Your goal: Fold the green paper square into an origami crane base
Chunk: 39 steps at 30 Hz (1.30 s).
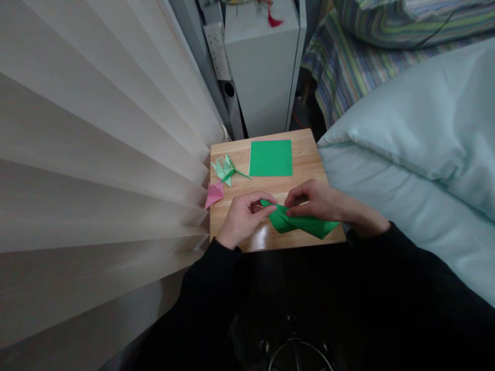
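A partly folded sheet of green origami paper (305, 223) with creases across it is held between both hands, low over the front of the small wooden table. My left hand (247, 215) pinches its left corner between thumb and fingers. Along the upper edge, near the middle, my right hand (315, 202) grips the paper with thumb and fingertips; the hand hides part of that edge. Behind the hands lies a flat stack of green square paper (270, 158). Green folded paper figures (226, 169) and a pink folded paper figure (214, 194) rest at the table's left side.
The wooden table (301, 141) stands between a pleated pale curtain (116, 129) on the left and a bed with a light blue quilt (406, 139) on the right. A white cabinet (263, 77) rises behind it. A metal stool base (297, 355) shows below.
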Available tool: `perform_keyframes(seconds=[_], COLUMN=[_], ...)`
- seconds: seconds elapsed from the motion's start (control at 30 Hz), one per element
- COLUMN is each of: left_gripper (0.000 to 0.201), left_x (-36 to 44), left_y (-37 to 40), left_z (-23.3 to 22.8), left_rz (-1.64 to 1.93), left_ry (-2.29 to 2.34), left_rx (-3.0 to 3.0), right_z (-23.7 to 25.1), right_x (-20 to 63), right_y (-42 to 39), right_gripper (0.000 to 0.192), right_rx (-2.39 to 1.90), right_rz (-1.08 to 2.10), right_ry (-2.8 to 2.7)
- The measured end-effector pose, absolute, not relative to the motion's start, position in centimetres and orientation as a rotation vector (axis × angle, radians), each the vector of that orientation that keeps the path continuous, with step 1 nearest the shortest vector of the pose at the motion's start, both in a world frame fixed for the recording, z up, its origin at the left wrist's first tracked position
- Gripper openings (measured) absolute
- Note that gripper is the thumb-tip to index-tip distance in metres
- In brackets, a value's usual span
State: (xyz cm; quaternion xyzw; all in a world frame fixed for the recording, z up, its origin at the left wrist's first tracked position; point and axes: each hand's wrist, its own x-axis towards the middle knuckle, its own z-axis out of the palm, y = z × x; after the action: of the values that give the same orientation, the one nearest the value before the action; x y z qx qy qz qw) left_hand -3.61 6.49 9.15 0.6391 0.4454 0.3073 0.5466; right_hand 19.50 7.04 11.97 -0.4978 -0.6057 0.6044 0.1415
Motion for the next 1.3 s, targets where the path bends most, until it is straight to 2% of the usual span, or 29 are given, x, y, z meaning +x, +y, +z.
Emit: perform_keyframes(seconds=[0.13, 0.3, 0.8, 1.3], left_gripper=[0.015, 0.029, 0.038, 0.030], left_x=[-3.3, -3.0, -2.6, -2.4], left_y=[6.4, 6.5, 6.7, 6.1], left_z=[9.1, 9.9, 10.4, 10.2], left_rz=[0.705, 0.760, 0.980, 0.942], left_ry=[0.983, 0.990, 1.128, 1.127], left_rx=[1.475, 1.310, 1.184, 1.282], right_z=[11.6, 10.8, 10.4, 11.2], right_x=[18.7, 18.0, 17.5, 17.7], right_y=[6.8, 6.5, 6.2, 6.3], right_gripper=[0.019, 0.019, 0.018, 0.019], right_rx=[-1.377, -1.345, -1.325, -1.375], right_rz=[1.765, 1.790, 1.889, 1.950], right_ry=[-1.782, -1.669, -1.534, -1.687])
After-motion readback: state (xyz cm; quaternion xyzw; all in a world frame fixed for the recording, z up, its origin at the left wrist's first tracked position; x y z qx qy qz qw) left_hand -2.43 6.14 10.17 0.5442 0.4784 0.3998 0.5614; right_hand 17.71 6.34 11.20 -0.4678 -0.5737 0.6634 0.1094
